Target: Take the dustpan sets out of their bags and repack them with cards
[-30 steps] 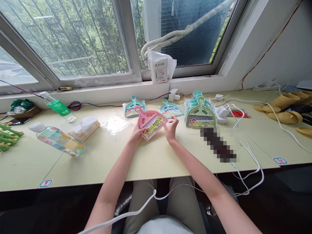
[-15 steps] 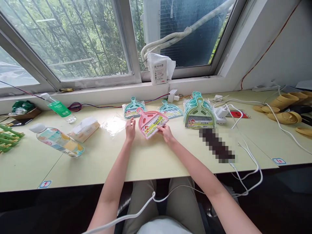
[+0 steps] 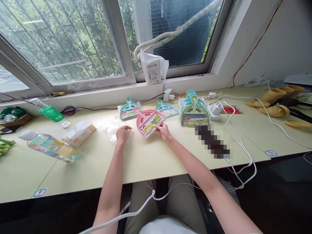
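A: Head view. State the condition of the right hand.
B: Closed, thumb and fingers gripping the pink dustpan set at its near right edge.
A: Location of that set?
B: Over the middle of the desk, tilted, its handle pointing far left and its printed label facing the wearer.
A: Condition of the left hand?
B: Fingers bent, at the right edge of the clear plastic film. Whether it pinches the film cannot be determined.
A: Adjacent items?
B: Two teal dustpan sets lie beyond the pink one, one far left, one far right. Farther right, a stack of dustpan sets carries a green one on top. Left of the film: a tissue pack, then a large bottle lying nearer.
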`<state>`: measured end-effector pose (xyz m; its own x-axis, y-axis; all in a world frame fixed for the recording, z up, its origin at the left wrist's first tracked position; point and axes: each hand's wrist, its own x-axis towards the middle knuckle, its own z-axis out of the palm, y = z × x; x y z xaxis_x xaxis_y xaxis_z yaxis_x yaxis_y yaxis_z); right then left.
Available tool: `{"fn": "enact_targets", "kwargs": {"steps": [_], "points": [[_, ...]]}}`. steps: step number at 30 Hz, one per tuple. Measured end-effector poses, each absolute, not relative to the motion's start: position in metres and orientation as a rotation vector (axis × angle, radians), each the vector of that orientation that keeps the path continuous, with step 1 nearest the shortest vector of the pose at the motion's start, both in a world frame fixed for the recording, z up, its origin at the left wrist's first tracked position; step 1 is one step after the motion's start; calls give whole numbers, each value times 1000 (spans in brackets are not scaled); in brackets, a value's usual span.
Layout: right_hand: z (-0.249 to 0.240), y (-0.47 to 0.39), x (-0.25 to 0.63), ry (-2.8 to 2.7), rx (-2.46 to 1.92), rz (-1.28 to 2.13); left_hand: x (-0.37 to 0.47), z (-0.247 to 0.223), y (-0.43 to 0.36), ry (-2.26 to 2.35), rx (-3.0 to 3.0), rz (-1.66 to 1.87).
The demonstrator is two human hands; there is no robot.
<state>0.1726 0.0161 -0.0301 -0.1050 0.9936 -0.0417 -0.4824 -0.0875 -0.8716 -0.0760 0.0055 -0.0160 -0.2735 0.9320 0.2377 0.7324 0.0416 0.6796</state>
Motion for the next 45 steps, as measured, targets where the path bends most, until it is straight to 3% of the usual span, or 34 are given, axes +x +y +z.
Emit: {"fn": "enact_targets", "kwargs": {"steps": [3,7,15,18,22,28,30,36,45], "points": [[-32,19,173,-841,-859,1507,-72,-18,4,2302,1636,1072],[-34,20,174,-846,-885,1490,-74,-23,2,2561,1652,789],[-34,19,175,-826,-894,1497,-80,-16,-1,2407,1744,640],[-34,21,176,-814,-905,1504,-81,-9,-3,2501,1748,789],[-36,23,177,-789,-908,1506,-79,2,-8,2611,1666,1267],[-37,25,179,-726,-917,1504,-68,9,-10,2430,1728,1697],[-36,25,180,-698,-918,1497,-66,4,-7,2374,1862,1599],[-35,29,184,-590,-936,1482,-64,-25,3,2172,2360,772],[-34,29,190,-575,-893,1476,-69,-28,8,2401,2068,750]]}}
